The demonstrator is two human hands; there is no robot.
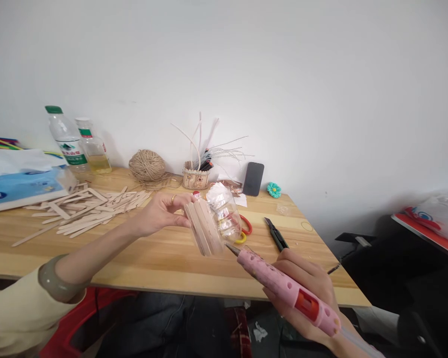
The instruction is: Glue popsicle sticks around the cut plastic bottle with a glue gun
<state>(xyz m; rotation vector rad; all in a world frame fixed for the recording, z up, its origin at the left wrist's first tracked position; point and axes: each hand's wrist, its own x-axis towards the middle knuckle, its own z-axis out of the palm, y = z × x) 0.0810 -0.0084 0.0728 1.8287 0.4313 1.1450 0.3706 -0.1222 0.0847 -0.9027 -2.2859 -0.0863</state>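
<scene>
My left hand [168, 216], with a ring on one finger, pinches a small piece covered in wooden craft sticks [203, 226] set side by side. It is held tilted above the table's front half. In my right hand [306, 283] is a pink hot glue gun [280, 278]. Its metal nozzle points at the lower right edge of the stick piece; whether they touch, I cannot tell. Clear ribbed plastic [226, 211], like part of a bottle, shows just behind the stick piece. I cannot tell if the two are joined. Scissors [247, 225] with red and yellow handles lie behind it.
Loose craft sticks [97, 206] are piled on the left, beside a tissue pack [26, 181] and two bottles [65, 139]. Along the wall stand a twine ball [147, 166], a small basket of wires [196, 176] and a phone [253, 179]. A utility knife [276, 234] lies right.
</scene>
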